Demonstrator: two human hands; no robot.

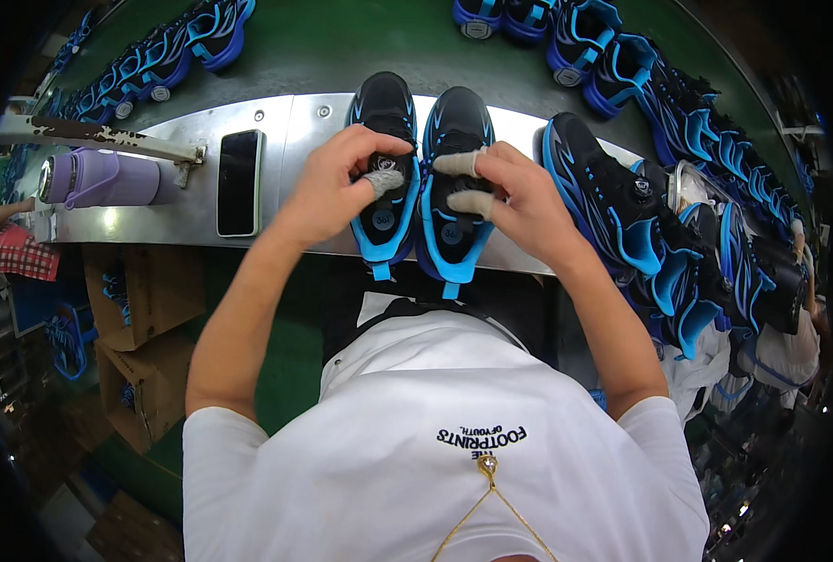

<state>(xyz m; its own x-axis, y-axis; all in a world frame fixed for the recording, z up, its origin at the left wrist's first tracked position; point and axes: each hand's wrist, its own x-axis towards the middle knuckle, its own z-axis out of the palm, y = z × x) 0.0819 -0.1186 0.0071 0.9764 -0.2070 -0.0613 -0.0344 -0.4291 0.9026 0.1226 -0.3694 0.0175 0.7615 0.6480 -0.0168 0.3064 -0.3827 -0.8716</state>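
We have a pair of black-and-blue shoes (421, 178) side by side on the metal counter (182, 201); our left hand (327, 187) and right hand (520, 197) pinch their tongues with taped fingers (454, 164), more shoes (641, 225) piled rightward seemingly awaiting handling.

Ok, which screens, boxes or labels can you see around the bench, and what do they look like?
Phone: flat on the metal bench, left of the left hand; black rectangle, screen dark.
Cardboard boxes: below the bench at left; brown, open.
Round insole labels: inside the two shoes; blue.
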